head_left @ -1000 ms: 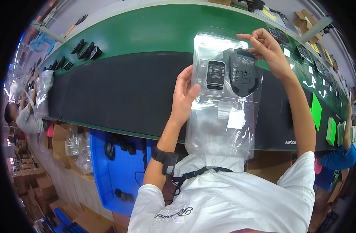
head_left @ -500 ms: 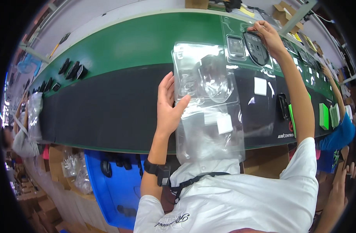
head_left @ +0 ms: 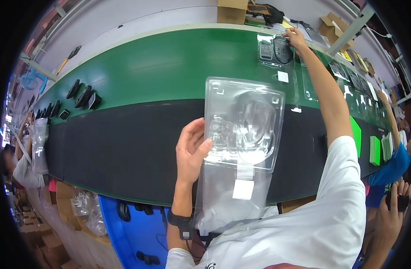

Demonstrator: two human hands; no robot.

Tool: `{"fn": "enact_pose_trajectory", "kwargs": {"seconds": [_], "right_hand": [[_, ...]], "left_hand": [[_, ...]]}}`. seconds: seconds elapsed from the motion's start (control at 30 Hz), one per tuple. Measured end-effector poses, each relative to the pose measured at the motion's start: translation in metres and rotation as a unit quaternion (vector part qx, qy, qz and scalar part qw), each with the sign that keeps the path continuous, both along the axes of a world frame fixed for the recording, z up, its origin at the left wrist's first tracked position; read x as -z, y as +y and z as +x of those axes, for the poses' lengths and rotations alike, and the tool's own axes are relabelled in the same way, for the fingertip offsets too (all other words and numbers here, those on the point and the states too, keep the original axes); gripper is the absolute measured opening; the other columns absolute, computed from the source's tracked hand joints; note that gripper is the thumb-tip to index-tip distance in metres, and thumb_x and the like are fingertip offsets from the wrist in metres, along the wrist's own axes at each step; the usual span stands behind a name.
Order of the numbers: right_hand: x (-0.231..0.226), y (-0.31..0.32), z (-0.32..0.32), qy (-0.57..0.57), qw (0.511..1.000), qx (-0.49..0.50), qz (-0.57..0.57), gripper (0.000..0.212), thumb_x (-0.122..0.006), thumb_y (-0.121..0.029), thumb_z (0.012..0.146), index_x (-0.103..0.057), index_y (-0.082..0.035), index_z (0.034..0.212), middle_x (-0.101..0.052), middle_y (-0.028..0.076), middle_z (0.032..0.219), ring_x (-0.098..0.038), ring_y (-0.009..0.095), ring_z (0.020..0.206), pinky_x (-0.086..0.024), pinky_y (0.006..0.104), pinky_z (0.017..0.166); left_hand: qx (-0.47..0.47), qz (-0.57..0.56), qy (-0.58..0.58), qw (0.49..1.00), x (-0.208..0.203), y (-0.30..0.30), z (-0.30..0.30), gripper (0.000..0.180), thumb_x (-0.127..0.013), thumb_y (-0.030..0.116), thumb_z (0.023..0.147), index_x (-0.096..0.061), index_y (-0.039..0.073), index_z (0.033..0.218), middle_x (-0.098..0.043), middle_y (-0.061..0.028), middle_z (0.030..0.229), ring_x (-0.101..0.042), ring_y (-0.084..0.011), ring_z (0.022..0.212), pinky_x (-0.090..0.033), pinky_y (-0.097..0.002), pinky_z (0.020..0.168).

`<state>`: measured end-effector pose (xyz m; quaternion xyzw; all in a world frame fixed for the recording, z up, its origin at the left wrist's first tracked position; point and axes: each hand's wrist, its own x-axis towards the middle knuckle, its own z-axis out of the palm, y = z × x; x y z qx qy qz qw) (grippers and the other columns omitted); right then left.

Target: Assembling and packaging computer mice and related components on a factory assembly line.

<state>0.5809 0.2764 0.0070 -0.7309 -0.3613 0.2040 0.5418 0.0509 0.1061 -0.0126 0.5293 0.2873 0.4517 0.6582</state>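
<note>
Clear blister pack (head_left: 228, 101), seemingly with nothing in its hollows, is what we hold in the head view: our left hand (head_left: 192, 150) pinches its left edge between thumb and fingers, over the black mat (head_left: 125, 139). From that grip the pack lies to the right, its long axis running away from our body toward the green strip (head_left: 169, 62). Our right hand (head_left: 296, 38) is farther off, at the top of a filled pack (head_left: 270, 63) with a dark mouse (head_left: 283, 50); whether its fingers grip we cannot tell.
</note>
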Motion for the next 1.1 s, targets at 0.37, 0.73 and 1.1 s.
{"fn": "enact_pose_trajectory", "kwargs": {"seconds": [0.37,0.73,1.1], "right_hand": [[-0.018,-0.087,-0.059,-0.203,0.961,0.044,0.183,0.032,-0.056,-0.027,0.097,-0.064,-0.003,0.117,-0.066,0.006,0.111,-0.058,0.015,0.101,-0.043,0.0291,0.092],[-0.051,-0.328,-0.206,-0.042,0.962,0.07,0.26,0.027,-0.047,-0.017,0.102,-0.061,0.002,0.116,-0.064,0.012,0.116,-0.06,0.019,0.112,-0.049,0.0342,0.095],[-0.071,-0.39,-0.2,0.043,0.953,0.049,0.297,0.031,-0.042,-0.02,0.103,-0.052,-0.002,0.126,-0.062,0.017,0.116,-0.065,0.026,0.104,-0.052,0.0413,0.093]], "left_hand": [[-0.014,0.01,0.005,1.0,-0.001,-0.003,0.0,0.049,-0.064,0.006,0.087,-0.046,-0.007,0.131,-0.053,-0.0195,0.128,-0.054,-0.026,0.121,-0.044,-0.036,0.102],[-0.052,0.061,0.155,0.985,-0.02,-0.006,0.005,0.039,-0.061,0.008,0.093,-0.05,-0.005,0.128,-0.056,-0.0208,0.127,-0.059,-0.0235,0.115,-0.048,-0.0316,0.094],[-0.042,0.095,0.185,0.977,-0.019,-0.004,0.003,0.04,-0.063,0.013,0.093,-0.051,-0.005,0.127,-0.058,-0.0175,0.124,-0.063,-0.0206,0.107,-0.049,-0.0293,0.088]]}}
